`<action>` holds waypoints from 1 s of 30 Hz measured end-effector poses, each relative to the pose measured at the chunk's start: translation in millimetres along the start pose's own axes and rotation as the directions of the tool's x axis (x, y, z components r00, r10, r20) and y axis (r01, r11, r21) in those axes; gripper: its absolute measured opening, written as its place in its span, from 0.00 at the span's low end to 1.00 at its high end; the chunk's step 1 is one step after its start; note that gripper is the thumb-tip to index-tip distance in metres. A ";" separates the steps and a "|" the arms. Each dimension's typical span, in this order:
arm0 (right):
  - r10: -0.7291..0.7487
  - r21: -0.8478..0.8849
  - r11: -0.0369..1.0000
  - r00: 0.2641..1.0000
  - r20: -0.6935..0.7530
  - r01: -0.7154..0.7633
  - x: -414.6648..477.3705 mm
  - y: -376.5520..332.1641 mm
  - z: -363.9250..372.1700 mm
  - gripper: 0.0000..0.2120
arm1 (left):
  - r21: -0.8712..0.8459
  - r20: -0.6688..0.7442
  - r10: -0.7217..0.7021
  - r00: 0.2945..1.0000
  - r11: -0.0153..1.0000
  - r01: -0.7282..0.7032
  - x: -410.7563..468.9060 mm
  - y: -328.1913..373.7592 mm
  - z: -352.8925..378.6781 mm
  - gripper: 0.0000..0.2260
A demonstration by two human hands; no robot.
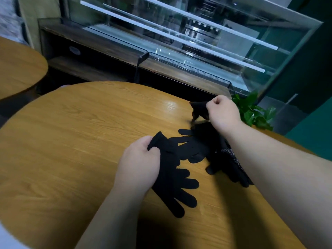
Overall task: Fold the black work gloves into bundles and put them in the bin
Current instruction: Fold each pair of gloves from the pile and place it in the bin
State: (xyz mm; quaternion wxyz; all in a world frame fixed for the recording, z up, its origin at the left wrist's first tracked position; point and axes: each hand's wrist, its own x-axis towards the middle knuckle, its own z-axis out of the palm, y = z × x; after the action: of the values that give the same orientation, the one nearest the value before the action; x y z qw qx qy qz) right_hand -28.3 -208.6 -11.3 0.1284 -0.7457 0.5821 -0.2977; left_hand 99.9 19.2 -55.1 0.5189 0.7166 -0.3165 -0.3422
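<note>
Several black work gloves lie in a loose heap [195, 148] on the round wooden table [75, 141]. My left hand [140, 164] grips the cuff of one flat glove [176, 187], whose fingers point toward the table's near right. My right hand [222, 112] pinches the cuff of another glove [198, 111] and holds it lifted above the heap, blurred and hanging down. A glove with white grip dots [231, 164] lies partly under my right forearm. No bin is in view.
A second round wooden table [16, 69] stands at the left. Behind the table runs a glass display case [179, 42] on a dark wooden base. A green plant [255, 112] sits beyond the table's right edge.
</note>
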 end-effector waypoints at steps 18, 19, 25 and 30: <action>0.219 0.674 0.602 0.900 0.376 -0.428 -92.2 32.8 -140.7 0.05 | -0.191 0.130 0.054 0.990 0.981 -0.028 -46.0 21.5 13.7 0.12; 0.249 0.666 0.605 0.898 0.362 -0.436 -96.6 36.6 -144.5 0.04 | -0.179 0.144 0.058 0.988 0.983 -0.032 -47.8 21.0 13.9 0.12; 0.307 0.545 0.706 0.889 0.339 -0.452 -115.5 60.6 -151.3 0.07 | -0.161 0.116 0.055 0.992 0.986 -0.035 -52.0 17.8 17.5 0.11; 0.277 0.539 0.737 0.910 0.310 -0.408 -116.4 64.1 -154.8 0.06 | -0.299 0.139 0.037 0.990 0.954 0.006 -49.4 17.9 15.4 0.10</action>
State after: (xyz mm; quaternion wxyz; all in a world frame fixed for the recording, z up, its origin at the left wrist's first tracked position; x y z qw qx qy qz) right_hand -187.7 -93.2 42.2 0.4675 -0.5742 0.5706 -0.3552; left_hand 57.6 46.4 -33.3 0.5996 0.6012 -0.3031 -0.4325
